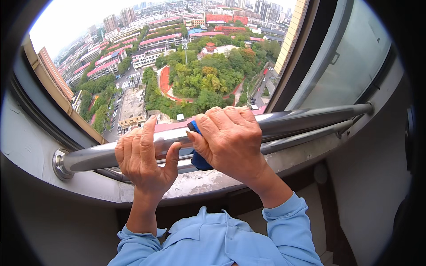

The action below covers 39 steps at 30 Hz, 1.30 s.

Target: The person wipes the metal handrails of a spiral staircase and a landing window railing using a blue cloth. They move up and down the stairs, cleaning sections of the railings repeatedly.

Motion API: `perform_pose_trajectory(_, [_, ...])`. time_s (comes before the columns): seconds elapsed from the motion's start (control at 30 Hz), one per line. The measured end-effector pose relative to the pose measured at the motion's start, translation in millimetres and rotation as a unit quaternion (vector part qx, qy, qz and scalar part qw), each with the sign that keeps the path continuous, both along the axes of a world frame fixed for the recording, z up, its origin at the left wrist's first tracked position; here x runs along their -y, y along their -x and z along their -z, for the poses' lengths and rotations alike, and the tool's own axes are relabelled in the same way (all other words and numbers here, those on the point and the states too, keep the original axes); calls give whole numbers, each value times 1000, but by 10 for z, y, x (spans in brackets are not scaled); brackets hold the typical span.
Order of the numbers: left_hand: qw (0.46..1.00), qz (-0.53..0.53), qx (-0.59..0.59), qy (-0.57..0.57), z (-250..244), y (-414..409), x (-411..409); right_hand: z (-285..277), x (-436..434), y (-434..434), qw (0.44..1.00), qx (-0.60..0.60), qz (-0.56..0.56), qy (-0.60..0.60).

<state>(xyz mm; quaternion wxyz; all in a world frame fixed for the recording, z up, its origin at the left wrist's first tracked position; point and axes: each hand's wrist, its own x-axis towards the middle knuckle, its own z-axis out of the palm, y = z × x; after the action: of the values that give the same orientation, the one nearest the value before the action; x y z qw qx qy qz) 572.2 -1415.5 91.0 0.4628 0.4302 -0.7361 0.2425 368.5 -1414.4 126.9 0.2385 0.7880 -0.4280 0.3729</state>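
A polished metal rail point(296, 121) crosses in front of the window at chest height. My left hand point(143, 158) is on its left part, with the fingers curled over the top. The left index finger is raised a little, and the thumb stands apart on the near side. To the right of it, my right hand point(231, 143) presses a dark blue cloth point(201, 162) around the rail. Most of the cloth is hidden under the palm and fingers; one edge shows by the thumb and a flap hangs below the rail.
A thinner second rail point(306, 134) runs below and behind the first. A round flange point(62, 164) fixes the upper rail to the wall at left. Under both lies a worn white sill point(206, 183). The window looks down from high up on trees point(206, 76) and buildings; a glass pane point(352, 63) stands right.
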Motion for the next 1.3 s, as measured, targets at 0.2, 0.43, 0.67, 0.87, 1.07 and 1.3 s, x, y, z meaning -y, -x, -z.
perform_pose_trajectory(0.2, [986, 102, -49, 123, 595, 149, -268, 328, -63, 1121, 980, 74, 139, 121])
perform_pose_trajectory(0.43, [870, 356, -100, -325, 861, 990, 20, 715, 1, 1485, 869, 343, 213, 286])
perform_pose_trajectory(0.67, [675, 547, -228, -440, 788, 1839, 931, 1409, -99, 1107, 855, 463, 223, 74])
perform_pose_trajectory(0.87, [587, 570, -318, -479, 1053, 2781, 1564, 1366, 167, 1162, 904, 290, 310, -58])
perform_pose_trajectory(1.07, [371, 620, -405, -560, 1126, 2735, 1617, 1354, 276, 1176, 899, 252, 350, -79])
perform_pose_trajectory(1.3, [612, 584, -234, -479, 974, 2586, 1559, 1449, 287, 1197, 913, 224, 341, -18])
